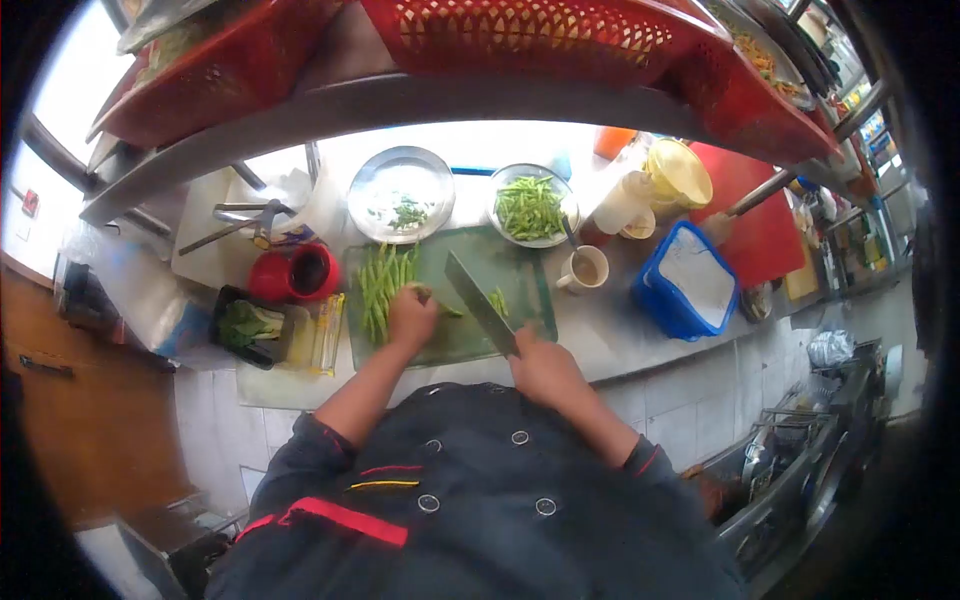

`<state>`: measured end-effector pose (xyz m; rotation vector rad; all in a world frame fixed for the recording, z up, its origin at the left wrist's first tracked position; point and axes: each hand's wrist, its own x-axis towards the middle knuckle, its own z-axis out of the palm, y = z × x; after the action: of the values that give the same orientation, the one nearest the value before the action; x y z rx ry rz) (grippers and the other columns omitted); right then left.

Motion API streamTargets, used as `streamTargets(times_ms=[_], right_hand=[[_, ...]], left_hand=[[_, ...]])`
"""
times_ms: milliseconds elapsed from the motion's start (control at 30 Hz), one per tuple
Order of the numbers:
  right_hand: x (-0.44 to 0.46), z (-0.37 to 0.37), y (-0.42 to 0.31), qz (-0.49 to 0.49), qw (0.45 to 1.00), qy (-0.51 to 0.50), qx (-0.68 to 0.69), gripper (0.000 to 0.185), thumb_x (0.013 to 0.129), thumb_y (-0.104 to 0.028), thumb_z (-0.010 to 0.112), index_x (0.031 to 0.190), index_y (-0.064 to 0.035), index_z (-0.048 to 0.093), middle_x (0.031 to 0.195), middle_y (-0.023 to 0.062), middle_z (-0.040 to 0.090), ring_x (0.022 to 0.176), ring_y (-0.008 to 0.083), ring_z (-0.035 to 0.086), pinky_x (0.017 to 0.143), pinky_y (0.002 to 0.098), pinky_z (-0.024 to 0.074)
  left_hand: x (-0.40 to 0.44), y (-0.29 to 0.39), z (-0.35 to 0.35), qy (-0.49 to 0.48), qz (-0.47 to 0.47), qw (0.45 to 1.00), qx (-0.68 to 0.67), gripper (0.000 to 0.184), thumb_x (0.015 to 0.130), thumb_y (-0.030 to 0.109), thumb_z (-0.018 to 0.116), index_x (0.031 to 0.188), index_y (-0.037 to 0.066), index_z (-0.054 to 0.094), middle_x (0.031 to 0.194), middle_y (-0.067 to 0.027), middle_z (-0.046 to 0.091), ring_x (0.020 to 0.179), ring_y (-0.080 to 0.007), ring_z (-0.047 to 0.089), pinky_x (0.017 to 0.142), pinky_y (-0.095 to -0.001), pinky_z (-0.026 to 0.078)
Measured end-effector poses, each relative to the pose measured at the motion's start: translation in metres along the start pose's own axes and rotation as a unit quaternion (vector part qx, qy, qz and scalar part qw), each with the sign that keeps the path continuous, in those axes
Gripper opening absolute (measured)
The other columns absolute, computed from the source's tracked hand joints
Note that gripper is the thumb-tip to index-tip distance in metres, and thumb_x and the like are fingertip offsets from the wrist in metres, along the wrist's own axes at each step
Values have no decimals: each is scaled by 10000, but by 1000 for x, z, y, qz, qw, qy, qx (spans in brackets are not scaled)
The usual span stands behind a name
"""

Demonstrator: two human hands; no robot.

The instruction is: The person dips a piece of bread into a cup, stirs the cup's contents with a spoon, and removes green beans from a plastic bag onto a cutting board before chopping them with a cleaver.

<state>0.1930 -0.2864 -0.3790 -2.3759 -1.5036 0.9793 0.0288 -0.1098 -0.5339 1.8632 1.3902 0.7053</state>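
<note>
On the green cutting board (430,345), a pile of whole green beans (378,285) lies at the left. My left hand (412,318) is closed at the right edge of this pile, with a bean end showing by its fingers. My right hand (543,368) grips the handle of a large knife (480,303), whose blade points up and to the left across the board. A few cut bean pieces (497,301) lie just right of the blade. Behind the board, a metal bowl (493,215) holds cut green beans, and a metal plate (365,180) holds small green and white bits.
Red baskets (530,40) hang overhead on a shelf. To the right are a white cup (570,284), a blue tub (650,290) and a red board (780,225). Left stand red containers (268,277) and a black tray with leafy greens (248,322).
</note>
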Motion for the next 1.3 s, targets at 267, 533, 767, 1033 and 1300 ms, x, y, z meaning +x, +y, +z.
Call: streamTargets(times_ms=[267,533,767,1033,1300], right_hand=[[-3,9,5,-18,1000,-23,2,266,860,-205,513,1019,8,496,882,259,634,862,459,603,781,555,445],[30,38,17,-17,1000,-16,19,255,909,-198,461,1063,3,490,970,275,642,916,469,611,803,567,454],[13,3,26,-43,995,52,73,287,890,-237,560,1051,-8,497,976,263,644,925,459,609,802,543,469],[-17,-14,52,41,984,118,131,304,877,-229,597,1045,2,494,917,268,648,882,471,607,777,540,472],[-30,-3,66,48,980,125,151,299,878,-222,605,1021,16,493,905,276,644,873,474,607,762,533,476]], left_hand=[[-10,19,-2,-8,-13,997,78,207,772,194,658,925,64,606,818,-176,663,766,-347,652,688,-426,509],[-10,43,-11,-1,-12,997,78,136,770,157,595,862,58,583,801,-188,648,755,-365,640,677,-439,502],[26,36,-15,-97,195,976,1,256,797,110,532,998,79,688,869,-181,645,835,-351,627,752,-429,500],[29,36,15,-307,293,882,205,294,793,107,591,1081,79,644,959,-187,592,897,-369,599,774,-445,503],[45,42,1,-204,206,939,184,137,822,126,557,928,44,587,945,-199,590,893,-399,582,780,-477,473]])
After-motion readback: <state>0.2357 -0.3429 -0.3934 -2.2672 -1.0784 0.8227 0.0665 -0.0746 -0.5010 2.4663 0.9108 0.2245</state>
